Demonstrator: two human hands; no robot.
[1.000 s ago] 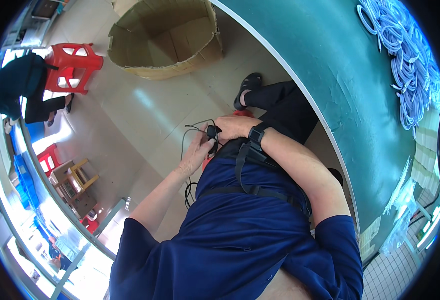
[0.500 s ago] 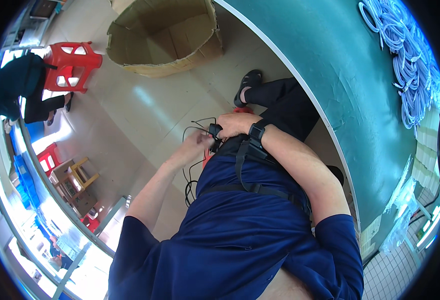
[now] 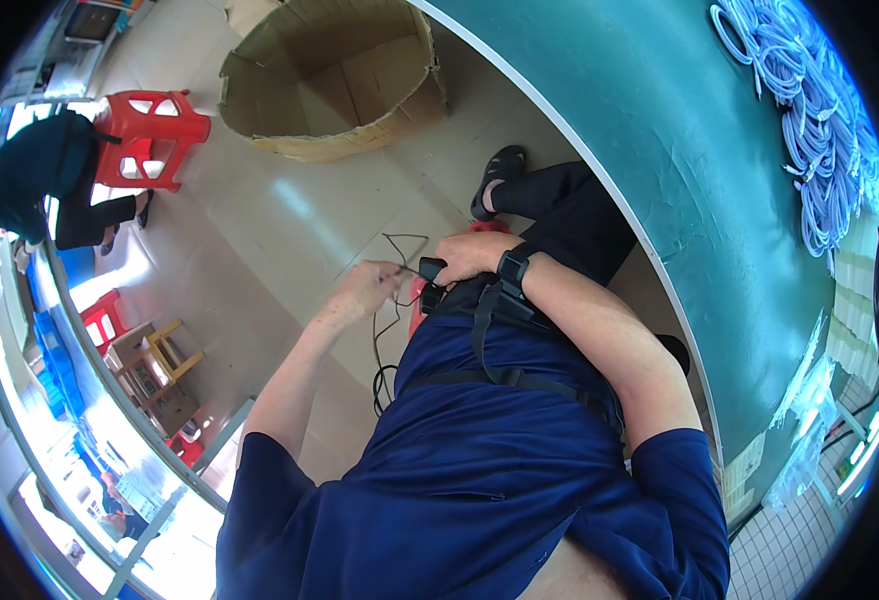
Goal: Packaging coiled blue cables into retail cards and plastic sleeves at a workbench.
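Beside my left thigh, my right hand [image 3: 470, 256] is closed round a small black block-like object [image 3: 432, 268], whose exact kind I cannot make out. Just left of it, my left hand [image 3: 368, 288] has its fingertips pinched at a thin black cable [image 3: 378, 345]; they are slightly blurred. One loop of the cable sticks up past the fingertips, and the rest hangs down in coils by my waist. A black strap with a buckle [image 3: 506, 376] runs round my waist, and a black band [image 3: 513, 264] is on my right wrist.
A green-topped table [image 3: 690, 200] curves along my right, with bundled grey-blue cables [image 3: 810, 130] on it. An open cardboard box [image 3: 400, 115] stands on the floor ahead. At left, a person [image 3: 45, 170] sits on a red stool [image 3: 155, 135] by a bright workbench. A wooden stool [image 3: 172, 352] stands nearby.
My left hand has moved a little left, away from the black object, drawing the cable with it. The right hand stays at the object.
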